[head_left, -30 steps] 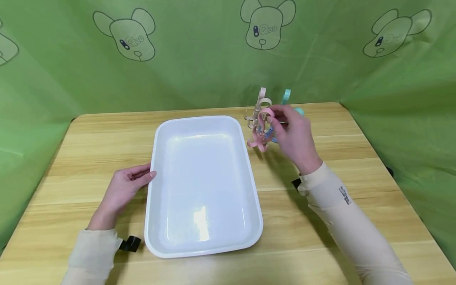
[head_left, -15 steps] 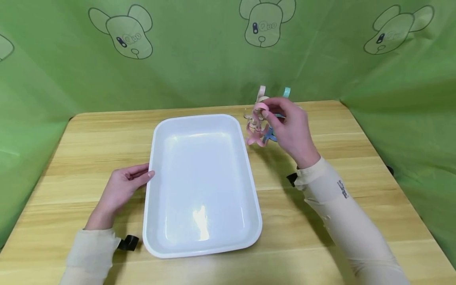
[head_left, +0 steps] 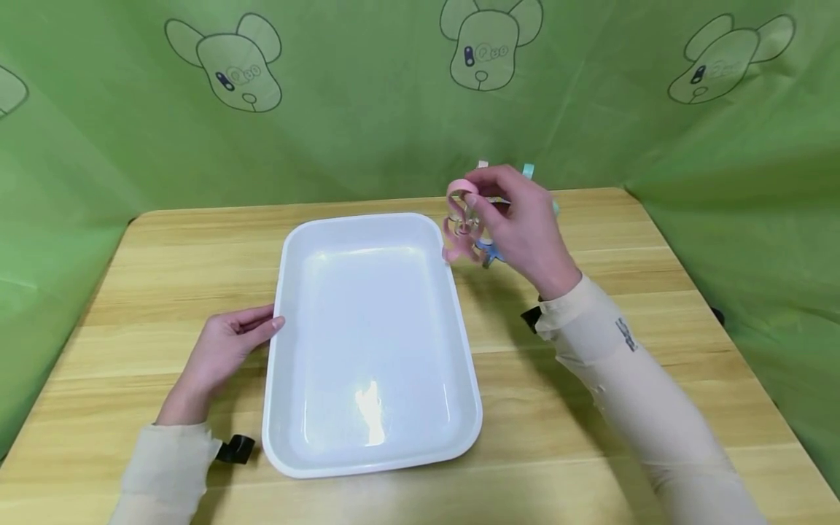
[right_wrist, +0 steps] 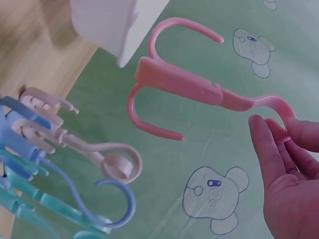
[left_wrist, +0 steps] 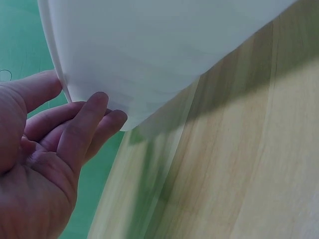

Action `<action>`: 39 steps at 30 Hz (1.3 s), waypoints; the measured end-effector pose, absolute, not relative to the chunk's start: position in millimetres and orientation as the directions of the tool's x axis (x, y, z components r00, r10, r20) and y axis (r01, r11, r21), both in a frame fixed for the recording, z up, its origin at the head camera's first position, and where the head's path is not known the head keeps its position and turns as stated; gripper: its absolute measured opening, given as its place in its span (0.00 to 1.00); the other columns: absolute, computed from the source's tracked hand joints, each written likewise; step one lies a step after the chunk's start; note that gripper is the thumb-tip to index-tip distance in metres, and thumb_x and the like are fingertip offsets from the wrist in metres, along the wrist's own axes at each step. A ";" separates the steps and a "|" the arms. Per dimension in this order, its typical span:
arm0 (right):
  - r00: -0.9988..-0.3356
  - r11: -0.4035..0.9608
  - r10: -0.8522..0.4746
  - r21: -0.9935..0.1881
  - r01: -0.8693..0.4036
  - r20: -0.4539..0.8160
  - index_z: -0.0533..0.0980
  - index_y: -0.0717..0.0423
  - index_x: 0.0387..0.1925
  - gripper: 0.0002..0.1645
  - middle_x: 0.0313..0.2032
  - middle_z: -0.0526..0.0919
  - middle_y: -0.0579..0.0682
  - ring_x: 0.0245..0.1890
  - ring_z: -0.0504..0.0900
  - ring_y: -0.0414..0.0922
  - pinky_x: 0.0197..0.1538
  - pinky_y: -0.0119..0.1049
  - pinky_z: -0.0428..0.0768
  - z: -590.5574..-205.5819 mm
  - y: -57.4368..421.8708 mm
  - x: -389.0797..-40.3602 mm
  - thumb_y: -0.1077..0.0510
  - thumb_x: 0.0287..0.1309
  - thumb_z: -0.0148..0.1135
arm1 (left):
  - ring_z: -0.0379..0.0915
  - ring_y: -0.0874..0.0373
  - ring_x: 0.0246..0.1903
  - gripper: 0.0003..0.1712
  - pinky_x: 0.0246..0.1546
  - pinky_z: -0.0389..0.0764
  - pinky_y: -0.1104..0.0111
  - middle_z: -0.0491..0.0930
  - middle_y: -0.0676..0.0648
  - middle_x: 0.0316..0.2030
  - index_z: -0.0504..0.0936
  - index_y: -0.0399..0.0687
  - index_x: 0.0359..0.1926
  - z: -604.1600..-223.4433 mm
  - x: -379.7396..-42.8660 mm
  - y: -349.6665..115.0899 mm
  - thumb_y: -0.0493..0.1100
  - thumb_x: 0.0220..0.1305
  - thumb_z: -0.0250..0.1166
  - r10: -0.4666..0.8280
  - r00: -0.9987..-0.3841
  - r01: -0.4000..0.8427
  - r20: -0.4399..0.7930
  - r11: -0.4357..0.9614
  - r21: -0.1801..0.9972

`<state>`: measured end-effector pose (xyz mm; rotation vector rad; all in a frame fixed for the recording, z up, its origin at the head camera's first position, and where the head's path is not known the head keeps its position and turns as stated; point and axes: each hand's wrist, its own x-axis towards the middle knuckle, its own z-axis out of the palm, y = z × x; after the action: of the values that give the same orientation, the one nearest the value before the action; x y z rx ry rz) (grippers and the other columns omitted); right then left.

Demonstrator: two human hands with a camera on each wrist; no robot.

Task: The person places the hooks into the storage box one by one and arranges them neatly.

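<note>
My right hand (head_left: 525,226) pinches the curved top of a pink multi-prong hook (head_left: 461,232) and holds it up beside the far right rim of a white tray (head_left: 370,466). In the right wrist view the pink hook (right_wrist: 177,84) shows a flat body, bent prongs and a long curved hook end between thumb and fingers. With thumb at the rim and fingers against the outer wall, my left hand (head_left: 223,350) grips the tray's left edge. The left wrist view shows the tray's outer wall (left_wrist: 129,50) lifted off the table at an angle.
Behind my right hand stand more hooks, mostly hidden in the head view. The right wrist view shows a blue hook (right_wrist: 75,186), a pale pink hook (right_wrist: 107,154) and teal hooks (right_wrist: 65,206). A green curtain (head_left: 367,131) borders the wooden table (head_left: 190,270).
My right hand has moved left and slightly away with the pink hook, from among the other hooks to the tray's far right rim. The left hand keeps its grip on the tray.
</note>
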<state>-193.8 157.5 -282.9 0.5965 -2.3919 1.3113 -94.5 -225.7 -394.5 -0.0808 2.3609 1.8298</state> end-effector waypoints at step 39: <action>-0.828 0.221 -0.558 -0.950 -0.221 0.063 0.77 0.63 0.48 0.13 0.44 0.81 0.56 0.44 0.80 0.49 0.51 0.36 0.79 -283.0 79.6 -230.6 0.69 0.60 0.64 | 0.79 0.66 0.46 0.33 0.46 0.81 0.67 0.75 0.34 0.58 0.74 0.31 0.61 -396.5 -95.4 -228.1 0.51 0.67 0.66 0.077 -0.979 -0.163 -0.190 0.266 0.950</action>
<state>-230.6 79.6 -283.0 0.8819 -2.6664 1.9826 -95.4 -228.1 -396.5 -0.0809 2.3348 1.7894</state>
